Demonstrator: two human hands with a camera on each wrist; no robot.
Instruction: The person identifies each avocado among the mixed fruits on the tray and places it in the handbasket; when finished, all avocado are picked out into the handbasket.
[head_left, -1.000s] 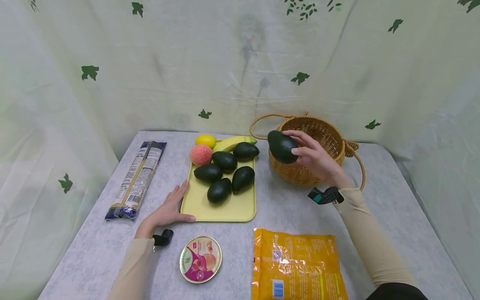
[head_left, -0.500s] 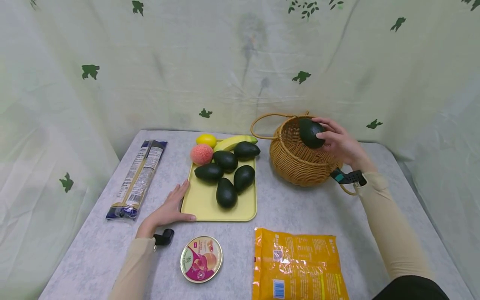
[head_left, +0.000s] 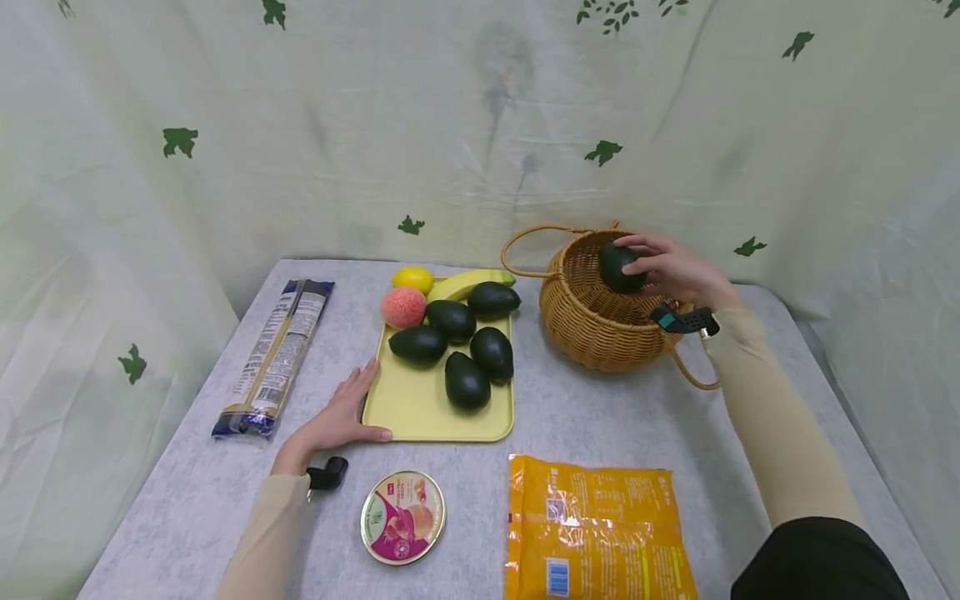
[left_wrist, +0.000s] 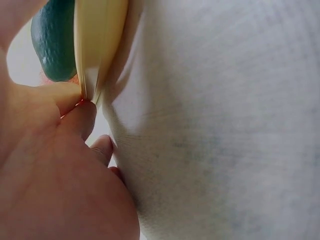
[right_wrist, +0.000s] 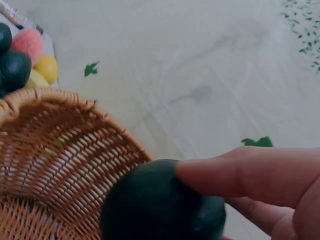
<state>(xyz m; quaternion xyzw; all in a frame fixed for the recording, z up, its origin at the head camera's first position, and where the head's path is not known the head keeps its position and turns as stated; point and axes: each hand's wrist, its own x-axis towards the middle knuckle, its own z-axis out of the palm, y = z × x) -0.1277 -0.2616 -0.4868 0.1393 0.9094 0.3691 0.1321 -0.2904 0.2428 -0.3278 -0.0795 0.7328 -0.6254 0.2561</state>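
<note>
- Head view: a dark avocado (head_left: 611,271) is grasped between the thumb and fingers of the right hand (head_left: 678,271); it lies at the fingertips, within the outline of the wicker basket (head_left: 600,343)'s mouth (whether the weave is touched cannot be told).
- From the shine, a smooth, firm and slightly slippery skin is judged; moderate weight at most is expected, and crushing is thought unlikely under a light grasp.
- Hold is best taken around the widest part, with the thumb set opposite the fingers, since the rounded ends could be squeezed away from the tips.
- The right arm is stretched forward, with the back of the hand turned upward and the thumb on the near side.
- The left hand (head_left: 337,417) is free of any grasp: its fingers are extended, the yellow tray (head_left: 401,408) being touched at a corner between fingertips and thumb.
- Five more avocados (head_left: 467,383) are set on it, right of those left fingertips.
</note>
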